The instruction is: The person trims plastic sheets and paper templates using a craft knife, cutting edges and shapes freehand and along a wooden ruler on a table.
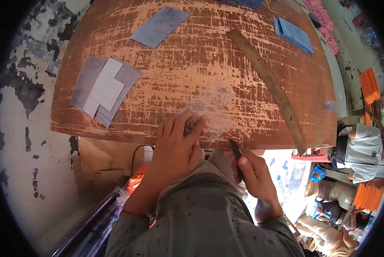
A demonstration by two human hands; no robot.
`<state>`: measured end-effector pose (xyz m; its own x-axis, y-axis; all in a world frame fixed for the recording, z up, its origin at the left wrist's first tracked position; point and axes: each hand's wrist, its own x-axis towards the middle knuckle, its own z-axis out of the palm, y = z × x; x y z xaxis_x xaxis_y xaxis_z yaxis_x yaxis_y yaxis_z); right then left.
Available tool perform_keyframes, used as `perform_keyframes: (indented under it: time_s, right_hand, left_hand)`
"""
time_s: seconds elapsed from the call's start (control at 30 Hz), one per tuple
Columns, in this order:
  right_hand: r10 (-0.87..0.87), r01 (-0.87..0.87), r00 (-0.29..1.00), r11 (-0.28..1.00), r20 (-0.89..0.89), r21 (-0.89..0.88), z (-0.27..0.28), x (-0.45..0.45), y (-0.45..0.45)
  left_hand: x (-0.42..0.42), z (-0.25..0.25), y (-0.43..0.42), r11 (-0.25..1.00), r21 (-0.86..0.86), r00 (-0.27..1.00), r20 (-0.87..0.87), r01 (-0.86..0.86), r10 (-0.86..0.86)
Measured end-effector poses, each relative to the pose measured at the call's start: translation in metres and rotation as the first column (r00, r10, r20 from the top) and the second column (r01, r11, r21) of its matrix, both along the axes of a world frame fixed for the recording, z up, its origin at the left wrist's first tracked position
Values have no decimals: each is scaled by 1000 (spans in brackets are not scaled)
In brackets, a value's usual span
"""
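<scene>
My left hand (179, 143) lies at the front edge of the scratched brown table (179, 77), its fingers spread on the surface. Nothing shows in its grasp. Just beyond the same edge, my right hand (254, 171) is closed around a cutter knife (235, 148) with a dark blade and a red part, the blade pointing up and left toward the tabletop. A long, worn wooden strip (269, 83) runs diagonally on the right side of the table. At the left are grey-blue sheets (82, 83) with white paper pieces (107, 91) on them.
A grey-blue rectangle (161, 26) lies at the far side, and folded blue pieces (294, 35) at the far right. Stacks of orange material (369, 196) stand at the right. Other people (363, 152) are at the right, beyond the table. A wrapped roll (89, 227) leans at the lower left.
</scene>
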<state>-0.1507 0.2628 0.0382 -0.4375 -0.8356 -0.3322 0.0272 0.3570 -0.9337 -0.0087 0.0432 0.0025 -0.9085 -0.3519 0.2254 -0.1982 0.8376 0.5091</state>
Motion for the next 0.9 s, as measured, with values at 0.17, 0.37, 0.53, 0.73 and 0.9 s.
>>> perform_keyframes:
  time_s: [0.17, 0.37, 0.53, 0.73, 0.9]
  right_hand:
    - [-33, 59, 977, 991, -209, 121, 8, -5, 5]
    - [160, -69, 837, 980, -523, 188, 19, -14, -7]
    - [329, -86, 756, 907, -566, 412, 30, -20, -30]
    - [395, -236, 616, 918, -681, 319, 22, -31, -43]
    - [505, -265, 549, 861, -666, 434, 23, -31, -53]
  left_hand:
    - [-10, 4, -21, 999, 34, 999, -14, 38, -38]
    - [-14, 0, -36, 991, -61, 992, 48, 119, -116]
    - [-23, -2, -32, 989, -133, 997, 58, 60, -53]
    - [-24, -6, -33, 995, -71, 996, 71, 63, -58]
    - [-25, -7, -35, 996, -55, 997, 45, 71, -69]
